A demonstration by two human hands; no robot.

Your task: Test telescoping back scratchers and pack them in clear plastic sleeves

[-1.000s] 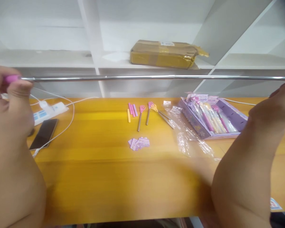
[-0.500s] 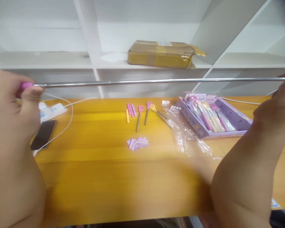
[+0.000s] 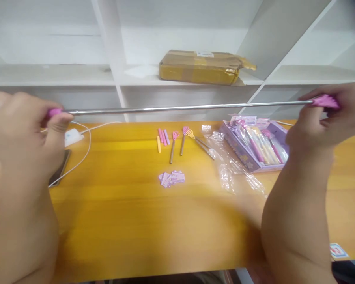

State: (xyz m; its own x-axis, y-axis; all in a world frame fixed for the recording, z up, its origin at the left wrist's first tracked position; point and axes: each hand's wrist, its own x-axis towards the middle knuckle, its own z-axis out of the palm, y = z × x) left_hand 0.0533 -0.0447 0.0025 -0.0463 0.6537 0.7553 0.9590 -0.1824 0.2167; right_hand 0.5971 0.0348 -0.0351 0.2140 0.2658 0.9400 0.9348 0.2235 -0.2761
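my left hand (image 3: 29, 134) clasped the pink handle (image 3: 55, 112) and my right hand (image 3: 343, 116) the pink claw head (image 3: 325, 101) of an extended telescopic back scratcher (image 3: 189, 107), stretched between them; below my grip, shorter back scratchers (image 3: 172, 152) lay beyond scattered purple cards (image 3: 177, 177).

The scene is viewed from one head-worn camera, pointed forward and down. The left hand (image 3: 23, 132) and right hand (image 3: 340, 124) are framed close at either side; the wooden tabletop (image 3: 154, 225) is seen from above, and the white shelving unit (image 3: 108, 47) is faced beyond.
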